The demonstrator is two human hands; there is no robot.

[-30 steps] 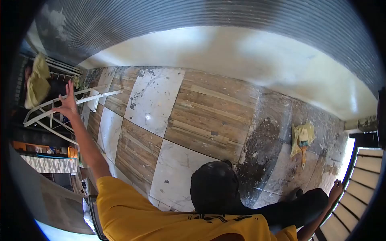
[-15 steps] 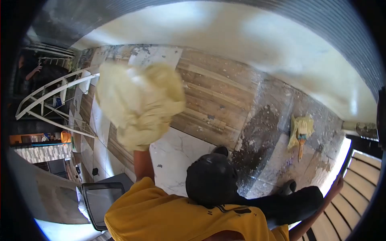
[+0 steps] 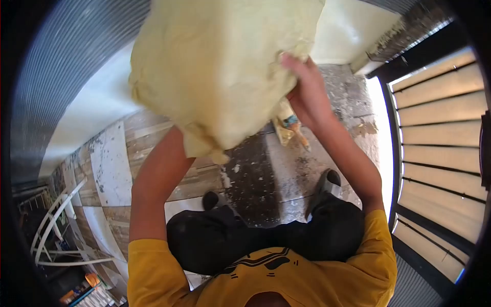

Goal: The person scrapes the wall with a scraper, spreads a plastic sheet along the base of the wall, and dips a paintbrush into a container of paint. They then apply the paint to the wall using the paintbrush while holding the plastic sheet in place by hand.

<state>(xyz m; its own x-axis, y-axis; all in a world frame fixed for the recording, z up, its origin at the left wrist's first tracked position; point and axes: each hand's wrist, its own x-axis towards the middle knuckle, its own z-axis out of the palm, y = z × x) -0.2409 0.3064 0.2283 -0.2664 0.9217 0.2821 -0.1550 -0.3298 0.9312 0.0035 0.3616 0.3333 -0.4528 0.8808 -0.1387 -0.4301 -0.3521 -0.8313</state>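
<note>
Person, seated or crouching, with a sheet raised in front of the body. Largest is the floor of wood-look, white and grey tiles [image 3: 110, 158], scuffed and flecked, bounded by a smooth cream wall [image 3: 92, 107] and, at right, a dark-framed gate with pale panels and thin black bars [image 3: 437, 169]. A white metal frame of long struts [image 3: 76, 263] stands at far left. The pale yellow, crumpled, cloth-like sheet [image 3: 204, 66] hangs above the floor, spread broadly between the arms and partly blurred. At its right edge, the right hand [image 3: 311, 94] is closed on the material, thumb lying on the near face. The left forearm [image 3: 157, 163] passes behind the sheet; the left hand is hidden, so its grip cannot be told. Smallest is the wooden-handled paintbrush with a blue-green band [image 3: 292, 121], lying on the floor beyond the lower right edge, partly covered from view.

Handling, as judged: limp material like this is best controlled from well-separated points along its edge, with even tension to open the creases. The loose lower corner should stay clear of the paintbrush and the dirty tiles.
</note>
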